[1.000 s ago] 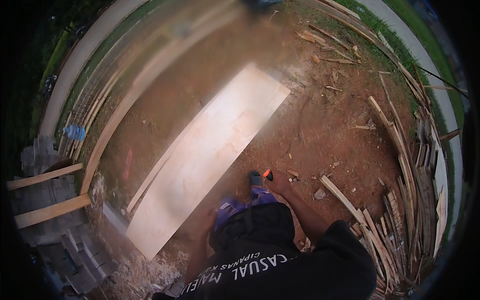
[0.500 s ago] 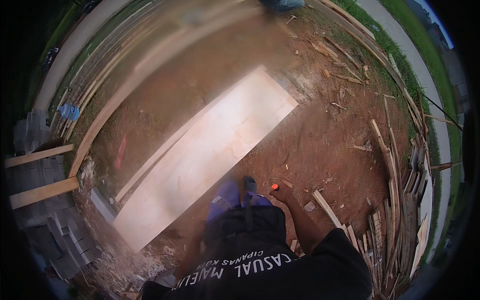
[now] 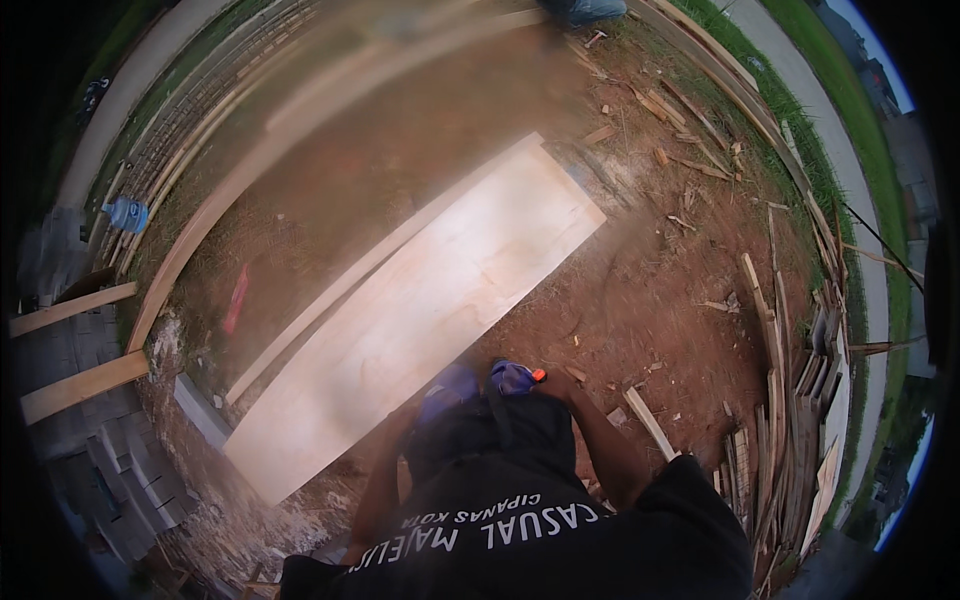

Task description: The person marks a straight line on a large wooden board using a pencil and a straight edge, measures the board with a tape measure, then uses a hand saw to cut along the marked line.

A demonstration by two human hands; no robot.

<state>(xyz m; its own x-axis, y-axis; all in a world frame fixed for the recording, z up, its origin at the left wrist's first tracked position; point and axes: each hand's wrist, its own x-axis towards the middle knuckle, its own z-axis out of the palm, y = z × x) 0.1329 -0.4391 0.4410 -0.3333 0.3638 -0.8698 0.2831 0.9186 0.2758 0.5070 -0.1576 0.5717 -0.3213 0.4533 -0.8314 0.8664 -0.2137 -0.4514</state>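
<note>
My right hand (image 3: 558, 385) is closed on a small orange-and-black tool (image 3: 539, 376), close beside my right leg; the tool is too small to identify exactly. By my left thigh is my left hand (image 3: 408, 414), its fingers mostly hidden. A long pale plywood sheet (image 3: 430, 305) lies diagonally on the dirt in front of my legs, with a narrow wooden strip (image 3: 315, 310) along its far long edge.
Loose boards (image 3: 775, 380) and scraps are piled at the right. At the left are grey paver stacks (image 3: 70, 360) with planks across them, a blue water bottle (image 3: 126, 213) and long timbers (image 3: 190, 245). Blue cloth (image 3: 580, 12) and a hammer (image 3: 594, 38) show at the top.
The view has shifted, so the plywood sheet sits farther right in it than in the first frame. My right hand and the orange tool are now closer against my leg.
</note>
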